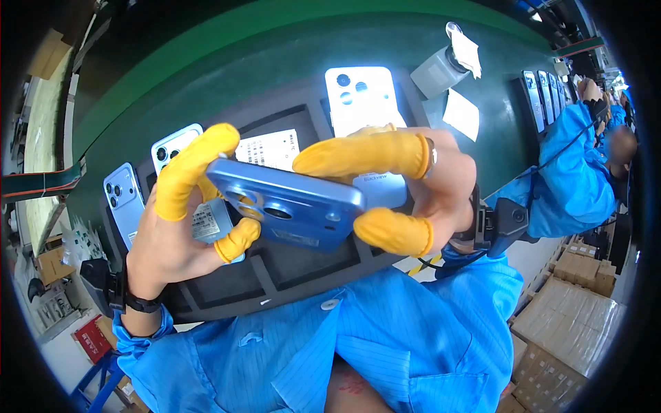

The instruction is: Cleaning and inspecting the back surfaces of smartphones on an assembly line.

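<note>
Left hand [169,237] and right hand [447,179] are both occupied above a broad, compartmented black foam tray [310,270], pale rectangular phones [361,93] laid in it; near it, a squat translucent bottle [438,73] is seen, contents unclear; a glossy blue phone [310,215] is gripped, tilted, between yellow-capped fingers [389,230].

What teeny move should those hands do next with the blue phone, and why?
Perhaps lower the blue phone toward the dark tray: the left hand and right hand hold it up above the tray, where other phones rest.
</note>
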`<action>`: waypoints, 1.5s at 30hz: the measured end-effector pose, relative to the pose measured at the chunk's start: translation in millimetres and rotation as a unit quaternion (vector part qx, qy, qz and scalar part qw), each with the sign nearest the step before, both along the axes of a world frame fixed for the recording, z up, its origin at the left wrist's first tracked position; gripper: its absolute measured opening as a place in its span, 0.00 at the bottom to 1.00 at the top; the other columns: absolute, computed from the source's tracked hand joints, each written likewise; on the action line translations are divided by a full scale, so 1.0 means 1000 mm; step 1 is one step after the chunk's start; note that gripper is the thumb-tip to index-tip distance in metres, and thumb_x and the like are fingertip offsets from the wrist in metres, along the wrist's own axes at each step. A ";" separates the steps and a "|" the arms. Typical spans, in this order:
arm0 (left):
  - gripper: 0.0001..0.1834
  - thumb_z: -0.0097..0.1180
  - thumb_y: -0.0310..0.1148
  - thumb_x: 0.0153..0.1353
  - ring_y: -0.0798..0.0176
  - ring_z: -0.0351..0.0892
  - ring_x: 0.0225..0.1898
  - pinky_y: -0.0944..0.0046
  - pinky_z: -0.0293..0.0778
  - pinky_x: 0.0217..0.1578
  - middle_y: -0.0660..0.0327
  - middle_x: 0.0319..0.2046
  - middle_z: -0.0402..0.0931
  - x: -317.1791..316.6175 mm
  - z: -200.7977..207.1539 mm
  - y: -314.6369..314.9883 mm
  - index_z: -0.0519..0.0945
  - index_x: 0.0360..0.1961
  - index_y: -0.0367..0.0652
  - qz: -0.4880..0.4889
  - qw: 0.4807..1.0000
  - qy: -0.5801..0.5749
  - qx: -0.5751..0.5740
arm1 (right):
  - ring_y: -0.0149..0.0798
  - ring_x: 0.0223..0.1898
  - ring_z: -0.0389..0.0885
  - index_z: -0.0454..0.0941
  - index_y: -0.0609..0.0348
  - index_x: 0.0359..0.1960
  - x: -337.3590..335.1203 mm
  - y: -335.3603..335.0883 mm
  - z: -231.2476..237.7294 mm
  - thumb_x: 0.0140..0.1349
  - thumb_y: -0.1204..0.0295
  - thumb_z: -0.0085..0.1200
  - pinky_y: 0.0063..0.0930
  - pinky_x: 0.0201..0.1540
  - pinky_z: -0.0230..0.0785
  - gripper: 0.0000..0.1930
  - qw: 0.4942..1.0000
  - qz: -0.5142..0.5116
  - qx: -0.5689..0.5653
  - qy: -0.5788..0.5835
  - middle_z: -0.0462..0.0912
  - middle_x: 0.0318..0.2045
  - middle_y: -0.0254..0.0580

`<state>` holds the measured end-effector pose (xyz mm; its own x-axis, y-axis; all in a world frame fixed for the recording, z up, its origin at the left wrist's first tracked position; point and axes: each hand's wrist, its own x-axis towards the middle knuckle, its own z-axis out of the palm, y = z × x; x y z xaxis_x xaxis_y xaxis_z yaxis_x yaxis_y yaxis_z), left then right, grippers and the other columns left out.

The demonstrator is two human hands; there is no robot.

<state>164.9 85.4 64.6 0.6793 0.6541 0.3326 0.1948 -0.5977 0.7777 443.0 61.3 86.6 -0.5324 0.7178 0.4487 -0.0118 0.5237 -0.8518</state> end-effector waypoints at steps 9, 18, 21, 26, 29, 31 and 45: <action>0.18 0.64 0.24 0.54 0.64 0.80 0.38 0.66 0.78 0.40 0.58 0.38 0.78 -0.002 0.009 0.009 0.75 0.46 0.33 0.004 0.983 -0.086 -0.163 | 0.47 0.48 0.78 0.70 0.74 0.54 -0.018 0.004 0.035 0.57 0.71 0.61 0.38 0.53 0.67 0.26 0.998 -0.020 0.064 -0.008 0.77 0.49 0.58; 0.26 0.63 0.42 0.57 0.65 0.77 0.43 0.65 0.72 0.47 0.58 0.44 0.77 -0.046 0.044 0.011 0.75 0.49 0.32 0.115 0.919 -0.332 -0.179 | 0.40 0.47 0.79 0.71 0.72 0.53 -0.071 0.018 0.063 0.64 0.80 0.50 0.32 0.51 0.73 0.16 0.984 0.036 -0.023 0.171 0.76 0.50 0.52; 0.25 0.64 0.44 0.54 0.65 0.77 0.43 0.65 0.72 0.47 0.57 0.44 0.78 -0.055 0.055 0.010 0.78 0.44 0.33 0.115 0.944 -0.275 -0.144 | 0.41 0.46 0.80 0.74 0.72 0.48 -0.072 0.016 0.061 0.61 0.80 0.55 0.32 0.51 0.73 0.14 0.987 0.006 0.026 0.157 0.79 0.47 0.53; 0.24 0.64 0.44 0.54 0.63 0.76 0.44 0.64 0.71 0.48 0.57 0.44 0.77 -0.058 0.056 0.013 0.80 0.42 0.33 0.113 0.957 -0.232 -0.132 | 0.41 0.44 0.82 0.77 0.71 0.45 -0.073 0.009 0.059 0.57 0.79 0.60 0.32 0.50 0.74 0.14 0.989 -0.023 0.035 0.142 0.82 0.42 0.51; 0.24 0.64 0.44 0.54 0.63 0.76 0.45 0.64 0.71 0.48 0.57 0.45 0.77 -0.056 0.053 0.014 0.80 0.43 0.33 0.106 0.959 -0.227 -0.135 | 0.41 0.43 0.83 0.77 0.70 0.45 -0.072 0.008 0.058 0.55 0.78 0.61 0.31 0.49 0.74 0.15 0.989 -0.018 0.053 0.135 0.82 0.42 0.50; 0.24 0.63 0.43 0.55 0.63 0.76 0.44 0.64 0.71 0.48 0.57 0.45 0.77 -0.056 0.051 0.018 0.80 0.44 0.32 0.088 0.960 -0.225 -0.142 | 0.40 0.42 0.83 0.77 0.70 0.45 -0.071 0.007 0.057 0.54 0.78 0.62 0.30 0.48 0.74 0.16 0.990 -0.033 0.056 0.129 0.82 0.41 0.50; 0.22 0.63 0.40 0.54 0.66 0.77 0.41 0.67 0.72 0.46 0.58 0.41 0.79 -0.058 0.039 0.025 0.80 0.44 0.33 0.069 0.963 -0.224 -0.132 | 0.38 0.38 0.84 0.78 0.70 0.42 -0.074 0.008 0.054 0.51 0.78 0.65 0.26 0.42 0.75 0.16 0.986 -0.036 0.097 0.129 0.83 0.39 0.51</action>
